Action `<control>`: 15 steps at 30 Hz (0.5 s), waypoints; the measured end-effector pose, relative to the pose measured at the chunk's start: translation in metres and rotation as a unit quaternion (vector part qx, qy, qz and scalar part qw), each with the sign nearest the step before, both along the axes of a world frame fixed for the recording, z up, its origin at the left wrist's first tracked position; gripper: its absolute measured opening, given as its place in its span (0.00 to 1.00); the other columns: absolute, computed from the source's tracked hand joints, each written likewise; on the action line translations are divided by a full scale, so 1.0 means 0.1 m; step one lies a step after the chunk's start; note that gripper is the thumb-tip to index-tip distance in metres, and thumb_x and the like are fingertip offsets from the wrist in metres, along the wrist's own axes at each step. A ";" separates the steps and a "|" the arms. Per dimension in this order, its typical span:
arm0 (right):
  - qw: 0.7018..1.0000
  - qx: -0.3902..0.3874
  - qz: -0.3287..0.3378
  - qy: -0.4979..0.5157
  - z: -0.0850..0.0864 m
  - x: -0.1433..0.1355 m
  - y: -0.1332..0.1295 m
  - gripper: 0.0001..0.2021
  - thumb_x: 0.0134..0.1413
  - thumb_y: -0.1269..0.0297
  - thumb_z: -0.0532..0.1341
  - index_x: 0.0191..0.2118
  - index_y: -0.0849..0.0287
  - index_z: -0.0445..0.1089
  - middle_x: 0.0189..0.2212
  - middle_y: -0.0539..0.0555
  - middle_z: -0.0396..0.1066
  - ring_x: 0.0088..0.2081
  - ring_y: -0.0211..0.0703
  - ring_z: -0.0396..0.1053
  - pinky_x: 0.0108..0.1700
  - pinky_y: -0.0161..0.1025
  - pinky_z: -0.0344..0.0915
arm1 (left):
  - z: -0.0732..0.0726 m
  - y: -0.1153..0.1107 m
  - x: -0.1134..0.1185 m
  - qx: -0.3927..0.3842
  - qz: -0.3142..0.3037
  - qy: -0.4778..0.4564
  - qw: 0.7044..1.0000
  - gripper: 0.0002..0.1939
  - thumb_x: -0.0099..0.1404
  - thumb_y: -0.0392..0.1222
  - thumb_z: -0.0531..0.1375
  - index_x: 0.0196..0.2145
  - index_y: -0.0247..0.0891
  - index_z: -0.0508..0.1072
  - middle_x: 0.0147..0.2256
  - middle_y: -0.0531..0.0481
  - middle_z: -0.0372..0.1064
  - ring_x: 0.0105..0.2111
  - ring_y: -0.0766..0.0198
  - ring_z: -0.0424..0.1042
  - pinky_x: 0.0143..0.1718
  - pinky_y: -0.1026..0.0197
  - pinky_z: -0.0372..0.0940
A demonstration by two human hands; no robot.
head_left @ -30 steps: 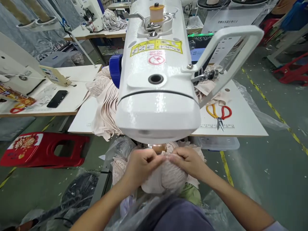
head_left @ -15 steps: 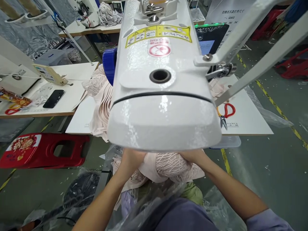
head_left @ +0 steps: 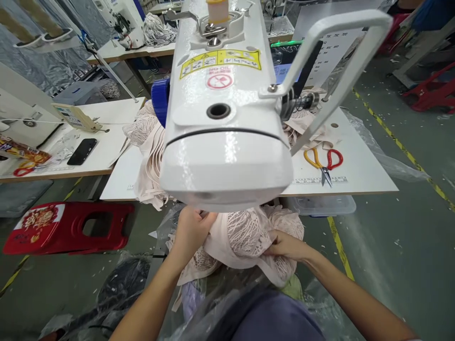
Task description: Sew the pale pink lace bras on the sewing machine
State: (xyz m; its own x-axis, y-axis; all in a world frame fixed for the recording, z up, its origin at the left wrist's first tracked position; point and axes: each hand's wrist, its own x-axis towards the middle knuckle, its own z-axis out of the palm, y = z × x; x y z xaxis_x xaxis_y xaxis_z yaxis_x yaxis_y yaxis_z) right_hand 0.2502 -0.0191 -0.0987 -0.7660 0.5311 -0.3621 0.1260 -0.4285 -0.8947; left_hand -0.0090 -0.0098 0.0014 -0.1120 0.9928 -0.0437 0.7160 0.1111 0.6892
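Note:
Pale pink lace garments [head_left: 245, 234] lie bunched on my lap, just below the head of a white sewing machine [head_left: 227, 166]. My left hand [head_left: 194, 229] pinches the fabric at its left side, with the fingertips partly under the machine's edge. On the right, my right hand [head_left: 284, 245] grips the lace fabric, thumb and fingers closed on it. More pink lace pieces [head_left: 151, 161] hang in a layered stack over the table's front edge, left of the machine.
Snips with yellow and red handles [head_left: 325, 166] lie on the white table [head_left: 369, 175], right of the machine. A black phone [head_left: 82, 151] rests on the left table. A red stool [head_left: 71, 227] stands at the lower left, and a clear box [head_left: 323, 206] shows under the table.
The view has shifted, so the machine head covers less on the right. My right hand has come out from beneath it and sits lower on the lace. More of the garments shows.

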 end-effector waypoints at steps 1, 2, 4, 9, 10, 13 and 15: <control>1.000 -0.007 -0.018 -0.010 -0.01 0.04 -0.02 0.23 0.44 0.42 0.69 0.29 0.61 0.73 0.24 0.49 0.68 0.30 0.41 0.66 0.36 0.38 0.65 | 0.01 -0.01 0.01 0.001 -0.002 -0.002 1.000 0.22 0.57 0.47 0.53 0.17 0.42 0.40 0.16 0.59 0.35 0.19 0.72 0.39 0.21 0.64 0.39; 0.999 -0.008 -0.030 -0.018 -0.01 0.07 -0.03 0.24 0.45 0.41 0.68 0.26 0.61 0.71 0.21 0.47 0.63 0.25 0.36 0.60 0.31 0.35 0.60 | 0.02 -0.01 0.03 0.003 -0.002 -0.007 1.000 0.22 0.57 0.47 0.52 0.18 0.42 0.40 0.17 0.59 0.34 0.19 0.72 0.38 0.21 0.63 0.39; 0.999 -0.003 -0.035 -0.033 -0.01 0.14 -0.04 0.27 0.47 0.39 0.66 0.23 0.61 0.65 0.18 0.44 0.54 0.21 0.31 0.49 0.25 0.33 0.48 | 0.04 -0.02 0.05 0.010 0.003 -0.018 1.000 0.22 0.57 0.46 0.53 0.18 0.42 0.40 0.17 0.59 0.34 0.19 0.72 0.39 0.21 0.64 0.39; 0.998 0.040 -0.033 -0.048 0.17 0.24 -0.05 0.29 0.51 0.35 0.61 0.25 0.61 0.65 0.20 0.44 0.50 0.22 0.32 0.45 0.25 0.34 0.43 | 0.03 -0.03 0.01 0.040 -0.010 -0.030 0.999 0.14 0.60 0.46 0.55 0.20 0.40 0.59 0.19 0.56 0.59 0.21 0.68 0.60 0.23 0.66 0.54; 0.997 0.055 -0.035 -0.050 0.23 0.25 -0.05 0.28 0.52 0.36 0.60 0.26 0.61 0.66 0.20 0.45 0.52 0.23 0.33 0.47 0.25 0.34 0.44 | 0.01 -0.05 0.00 0.063 -0.015 -0.023 0.998 0.11 0.61 0.46 0.55 0.24 0.40 0.64 0.22 0.54 0.64 0.23 0.66 0.65 0.24 0.65 0.57; 0.992 0.102 -0.030 -0.061 0.41 0.31 -0.03 0.27 0.57 0.38 0.58 0.29 0.61 0.69 0.22 0.47 0.57 0.23 0.34 0.50 0.25 0.34 0.47 | 0.01 -0.17 -0.01 0.164 -0.018 0.031 0.986 0.07 0.65 0.43 0.56 0.32 0.39 0.69 0.29 0.50 0.72 0.30 0.62 0.72 0.27 0.65 0.63; 0.988 0.136 -0.018 -0.067 0.53 0.35 -0.01 0.26 0.59 0.39 0.56 0.29 0.61 0.68 0.22 0.47 0.56 0.23 0.34 0.50 0.25 0.34 0.48 | 0.05 -0.30 0.07 0.241 -0.045 0.058 0.968 0.03 0.66 0.38 0.56 0.37 0.39 0.69 0.33 0.48 0.73 0.35 0.62 0.74 0.33 0.64 0.67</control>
